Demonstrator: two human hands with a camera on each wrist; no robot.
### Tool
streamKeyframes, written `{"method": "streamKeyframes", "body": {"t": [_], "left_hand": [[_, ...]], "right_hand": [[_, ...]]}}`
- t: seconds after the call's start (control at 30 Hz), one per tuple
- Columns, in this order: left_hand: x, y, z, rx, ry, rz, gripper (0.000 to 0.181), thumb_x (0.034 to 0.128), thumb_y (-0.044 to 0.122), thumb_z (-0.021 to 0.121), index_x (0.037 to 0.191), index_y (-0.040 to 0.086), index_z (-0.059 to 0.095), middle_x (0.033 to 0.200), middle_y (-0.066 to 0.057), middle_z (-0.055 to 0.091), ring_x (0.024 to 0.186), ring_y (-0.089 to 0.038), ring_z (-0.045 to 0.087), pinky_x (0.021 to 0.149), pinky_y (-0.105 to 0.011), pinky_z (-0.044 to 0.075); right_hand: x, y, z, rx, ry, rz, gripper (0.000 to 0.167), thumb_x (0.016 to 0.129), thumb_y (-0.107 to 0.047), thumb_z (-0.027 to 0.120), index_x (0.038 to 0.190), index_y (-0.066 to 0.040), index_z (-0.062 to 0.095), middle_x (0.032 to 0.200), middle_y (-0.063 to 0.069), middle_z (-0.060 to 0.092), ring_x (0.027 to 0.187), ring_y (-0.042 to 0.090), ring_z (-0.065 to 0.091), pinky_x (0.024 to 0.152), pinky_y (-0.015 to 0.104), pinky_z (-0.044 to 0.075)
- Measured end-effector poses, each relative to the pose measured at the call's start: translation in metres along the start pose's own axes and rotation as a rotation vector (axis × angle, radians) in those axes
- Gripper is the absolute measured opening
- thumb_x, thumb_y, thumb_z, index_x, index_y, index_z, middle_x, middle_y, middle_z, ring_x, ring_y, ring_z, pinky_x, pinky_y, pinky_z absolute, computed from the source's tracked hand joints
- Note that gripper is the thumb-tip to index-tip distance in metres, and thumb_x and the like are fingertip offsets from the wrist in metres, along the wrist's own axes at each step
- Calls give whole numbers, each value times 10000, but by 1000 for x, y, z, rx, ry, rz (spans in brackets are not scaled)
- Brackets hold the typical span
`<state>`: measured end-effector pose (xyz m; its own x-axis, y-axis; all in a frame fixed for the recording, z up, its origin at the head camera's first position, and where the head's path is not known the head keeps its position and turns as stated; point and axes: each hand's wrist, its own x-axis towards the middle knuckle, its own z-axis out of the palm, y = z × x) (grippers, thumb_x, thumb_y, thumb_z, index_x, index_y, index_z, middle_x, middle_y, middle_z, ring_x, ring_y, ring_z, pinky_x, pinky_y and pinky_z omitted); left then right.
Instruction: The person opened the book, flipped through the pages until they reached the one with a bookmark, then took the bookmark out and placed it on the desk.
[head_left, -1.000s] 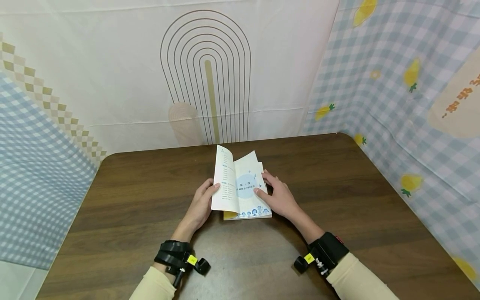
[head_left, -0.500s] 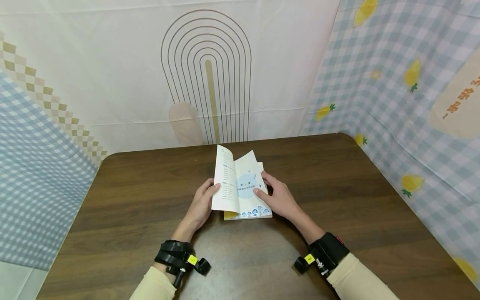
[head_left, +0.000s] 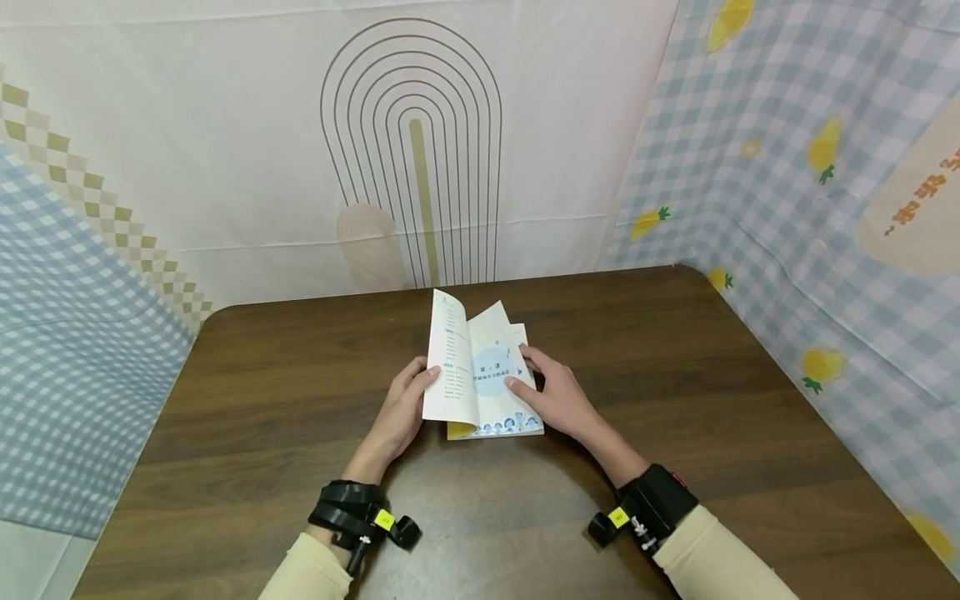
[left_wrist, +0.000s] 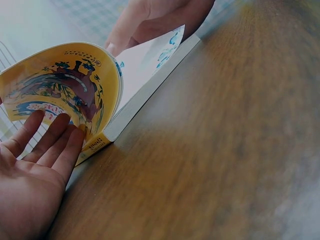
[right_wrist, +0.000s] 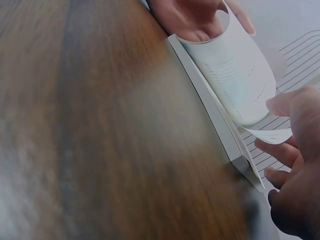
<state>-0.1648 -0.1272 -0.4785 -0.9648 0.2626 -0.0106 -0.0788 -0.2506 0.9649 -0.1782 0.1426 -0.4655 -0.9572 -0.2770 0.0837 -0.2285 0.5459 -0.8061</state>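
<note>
An open book (head_left: 495, 408) lies on the brown table, its left part raised and curved. My left hand (head_left: 397, 412) holds that raised part, thumb on the printed page and fingers against the yellow illustrated cover (left_wrist: 95, 110), which shows in the left wrist view. At the book's right side, my right hand (head_left: 558, 396) pinches the edge of a white page (head_left: 491, 333) that bears a blue circle. The thumb presses on top of this lifted page, and the fingers reach beneath it, as the right wrist view shows. Another page (head_left: 520, 333) peeks out below.
The wooden table (head_left: 285, 400) spreads around the book. A white curtain with arch lines (head_left: 562, 125) hangs behind it, and checked cloths (head_left: 787, 208) hang at both sides. Black wrist straps with small cameras (head_left: 405, 533) sit on both wrists.
The right hand's fingers have shifted slightly left, and the page's upper corner has bent left with them, baring more of the page below. The left hand has stayed in place.
</note>
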Motion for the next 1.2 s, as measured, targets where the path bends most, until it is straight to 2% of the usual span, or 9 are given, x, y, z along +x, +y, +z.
{"method": "streamKeyframes", "body": {"t": [0.27,0.53,0.7,1.2], "left_hand": [[1,-1,-1,3,8,2,413,1125,291,499,1403,-15,497,1315,-210,605,1076,-232,687,826,-315,580],[0,-2,-1,3,2,2,416,1123,299,501,1405,-7,497,1323,-214,601,1080,-232,685,828,-317,580],[1,-2,-1,2,3,2,400,1126,287,495,1393,-11,498,1312,-201,610,1078,-225,684,830,-314,577],[0,0,0,11,5,-6,398,1124,301,496,1386,3,505,1331,-198,600,1101,-229,675,843,-312,573]], "right_hand": [[-1,-3,-1,16,-8,0,679,1030,-343,701,1576,-25,452,1441,147,645,1337,285,576,1133,546,419],[-2,-5,-1,43,-7,-14,646,1026,-350,706,1561,-65,483,1415,101,667,1225,245,623,1095,528,442],[-3,-7,-2,54,-6,-15,622,1027,-333,705,1554,-77,496,1403,100,675,1209,244,629,1092,521,444],[-4,-7,0,30,-30,-15,652,1039,-372,685,1586,-97,462,1389,95,676,1118,214,650,1051,492,464]]}}
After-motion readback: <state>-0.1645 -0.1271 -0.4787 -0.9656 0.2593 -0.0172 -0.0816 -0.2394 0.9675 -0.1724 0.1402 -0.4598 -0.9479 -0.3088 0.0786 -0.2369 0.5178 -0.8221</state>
